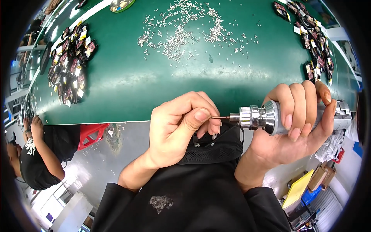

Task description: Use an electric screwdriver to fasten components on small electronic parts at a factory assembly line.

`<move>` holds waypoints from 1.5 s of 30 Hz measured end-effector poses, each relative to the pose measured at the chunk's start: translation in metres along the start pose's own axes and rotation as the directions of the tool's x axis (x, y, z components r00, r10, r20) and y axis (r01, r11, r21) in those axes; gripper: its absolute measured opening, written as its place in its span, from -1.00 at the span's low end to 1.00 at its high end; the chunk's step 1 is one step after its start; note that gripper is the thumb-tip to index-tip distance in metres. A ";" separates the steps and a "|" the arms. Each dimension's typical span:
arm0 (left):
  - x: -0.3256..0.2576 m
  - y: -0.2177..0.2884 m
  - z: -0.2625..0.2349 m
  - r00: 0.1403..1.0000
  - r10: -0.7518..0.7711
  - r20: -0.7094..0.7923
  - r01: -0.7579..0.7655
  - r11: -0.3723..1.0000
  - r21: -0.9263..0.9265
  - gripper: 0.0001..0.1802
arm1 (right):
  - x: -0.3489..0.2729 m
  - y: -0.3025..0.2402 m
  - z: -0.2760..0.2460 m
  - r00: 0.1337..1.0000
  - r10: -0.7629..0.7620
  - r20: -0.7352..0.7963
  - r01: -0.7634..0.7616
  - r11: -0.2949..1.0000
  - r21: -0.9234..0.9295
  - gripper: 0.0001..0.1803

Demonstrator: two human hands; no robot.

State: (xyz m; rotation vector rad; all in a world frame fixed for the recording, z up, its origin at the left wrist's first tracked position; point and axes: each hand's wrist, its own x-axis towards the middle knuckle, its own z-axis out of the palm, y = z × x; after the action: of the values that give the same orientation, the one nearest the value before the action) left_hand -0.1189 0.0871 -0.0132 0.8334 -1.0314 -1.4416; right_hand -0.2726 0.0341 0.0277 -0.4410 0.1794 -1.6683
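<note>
At the green surface (127, 87), the right hand (297, 108) has its grip clamped around a silver power driver (272, 118). The left hand (174, 125) pinches the slim bit (220, 117).

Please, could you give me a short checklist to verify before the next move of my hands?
1. Right hand around the screwdriver: ok.
2. Left hand pinching the bit at its far end: ok.
3. Screw fitted on the bit's tip: cannot tell, fingers cover it.
4. Small metal pieces gathered together: not ok, scattered on the green table.
5. Left pile of black parts away from both hands: ok.
</note>
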 end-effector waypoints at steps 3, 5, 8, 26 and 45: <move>0.000 -0.001 0.001 1.000 -0.007 0.015 0.007 1.000 -0.025 -0.69 | 0.001 -0.002 -0.002 1.000 0.008 0.008 -0.008 1.000 -0.001 -0.86; 0.001 -0.001 0.001 1.000 -0.008 0.020 0.008 1.000 -0.030 -0.69 | 0.001 -0.002 -0.003 1.000 0.004 0.009 -0.004 1.000 0.001 -0.86; 0.001 0.000 0.002 1.000 -0.009 0.007 0.009 1.000 -0.008 -0.69 | 0.001 -0.001 -0.003 1.000 0.004 0.027 -0.003 1.000 -0.002 -0.86; 0.021 0.012 -0.006 0.960 0.264 0.097 -0.258 0.693 0.673 -0.74 | 0.008 -0.004 -0.015 0.996 0.001 0.089 0.005 0.998 -0.069 -0.86; 0.211 0.160 -0.400 0.773 0.385 -0.504 0.601 -0.190 0.777 -0.37 | -0.007 0.016 -0.037 0.968 0.002 -0.251 -0.044 0.986 -0.161 -0.89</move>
State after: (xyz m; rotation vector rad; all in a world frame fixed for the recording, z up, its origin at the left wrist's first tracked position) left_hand 0.2805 -0.1769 -0.0006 2.5186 -1.4434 0.1693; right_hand -0.2715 0.0340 -0.0132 -0.3499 0.5112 -1.6892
